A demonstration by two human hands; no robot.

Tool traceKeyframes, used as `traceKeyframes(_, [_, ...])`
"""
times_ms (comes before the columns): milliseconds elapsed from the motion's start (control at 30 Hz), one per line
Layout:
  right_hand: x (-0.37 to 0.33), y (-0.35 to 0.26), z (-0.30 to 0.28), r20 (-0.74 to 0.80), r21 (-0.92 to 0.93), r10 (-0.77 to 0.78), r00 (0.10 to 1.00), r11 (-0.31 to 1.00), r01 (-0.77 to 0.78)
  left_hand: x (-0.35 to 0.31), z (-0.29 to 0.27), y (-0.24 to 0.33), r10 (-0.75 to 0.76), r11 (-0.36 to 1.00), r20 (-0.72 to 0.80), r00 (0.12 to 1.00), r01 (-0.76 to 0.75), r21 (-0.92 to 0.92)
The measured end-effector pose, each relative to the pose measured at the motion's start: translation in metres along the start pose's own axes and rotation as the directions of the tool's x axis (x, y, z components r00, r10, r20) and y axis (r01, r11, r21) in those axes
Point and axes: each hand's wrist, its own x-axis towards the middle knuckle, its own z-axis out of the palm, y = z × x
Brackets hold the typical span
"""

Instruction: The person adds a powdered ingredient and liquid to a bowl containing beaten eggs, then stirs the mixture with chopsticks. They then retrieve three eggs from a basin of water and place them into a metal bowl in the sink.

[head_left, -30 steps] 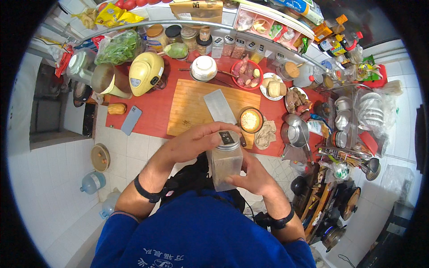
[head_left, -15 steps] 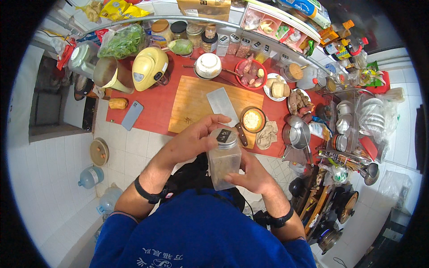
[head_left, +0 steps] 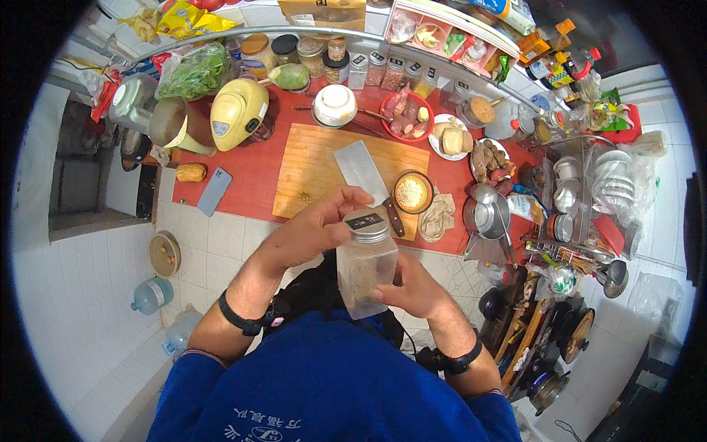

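A clear square jar (head_left: 366, 272) with a silver screw lid (head_left: 370, 234) is in front of my chest, slightly tilted. The lid has a dark label on top. My right hand (head_left: 416, 286) grips the jar's lower body, its thumb across the front. Curled round the lid's left and far side is my left hand (head_left: 313, 228), the thumb at the near edge. What the cloudy jar contains I cannot make out. Beyond it, a cleaver (head_left: 361, 171) lies on the wooden cutting board (head_left: 305, 169), beside a bowl of pale chopped food in yellow liquid (head_left: 412, 193).
A crumpled cloth (head_left: 437, 219) lies right of the bowl. On the red counter stand a yellow appliance (head_left: 237, 110), a white lidded pot (head_left: 336, 107), a red basin (head_left: 407, 121) and a steel pot (head_left: 487, 217). A phone (head_left: 215, 191) lies left. A dish rack (head_left: 567, 191) stands at right.
The lid and its label have turned a little under my left hand, whose thumb has slid back toward the lid's edge. My right hand keeps its grip. The view has shifted slightly.
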Motion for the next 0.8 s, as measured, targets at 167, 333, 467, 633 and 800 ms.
traceKeyframes(167, [-0.003, 0.009, -0.001, 0.007, 0.068, -0.005, 1.000, 0.998, 0.004, 0.001, -0.002, -0.005, -0.010, 1.000, 0.016, 1.000, 0.010, 0.022])
traceKeyframes(333, [-0.004, 0.016, -0.005, -0.002, 0.104, -0.030, 1.000, 0.994, 0.030, 0.005, 0.007, -0.008, -0.047, 0.999, -0.041, 0.998, 0.046, -0.010])
traceKeyframes(467, [-0.006, 0.018, -0.008, 0.003, 0.093, -0.021, 1.000, 0.995, 0.021, 0.003, 0.006, -0.005, -0.030, 0.999, 0.006, 1.000, 0.030, 0.040])
traceKeyframes(633, [-0.007, 0.019, -0.010, -0.007, 0.151, -0.017, 1.000, 0.988, 0.018, 0.006, 0.007, -0.004, -0.073, 0.983, 0.002, 0.997, 0.072, -0.168])
traceKeyframes(800, [-0.003, 0.023, -0.014, -0.002, 0.147, 0.013, 1.000, 0.989, -0.013, 0.008, 0.008, -0.007, -0.037, 0.995, -0.029, 0.999, 0.039, 0.090])
